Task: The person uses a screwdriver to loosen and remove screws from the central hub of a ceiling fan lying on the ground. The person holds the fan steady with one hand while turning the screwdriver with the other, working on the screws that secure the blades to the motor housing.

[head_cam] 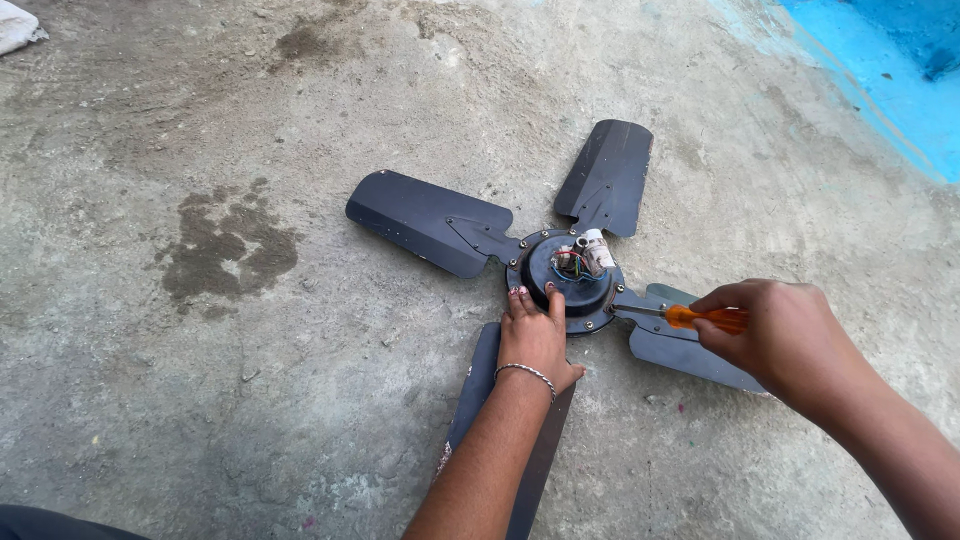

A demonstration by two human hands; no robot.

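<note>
A dark ceiling fan [430, 218] lies on a concrete floor, its several blades spread out from a round motor hub [570, 270] with exposed wires and a small white part on top. My left hand [535, 335] rests flat on the near rim of the hub, fingers pressing down, with a thin bracelet on the wrist. My right hand [780, 330] grips an orange-handled screwdriver [705, 318], whose metal tip points left at the right side of the hub, where a blade bracket joins it.
The rough grey concrete floor [300, 400] has a dark stain [225, 245] left of the fan. A bright blue painted surface [880, 70] fills the top right corner. A white cloth-like thing [18, 25] sits at the top left edge.
</note>
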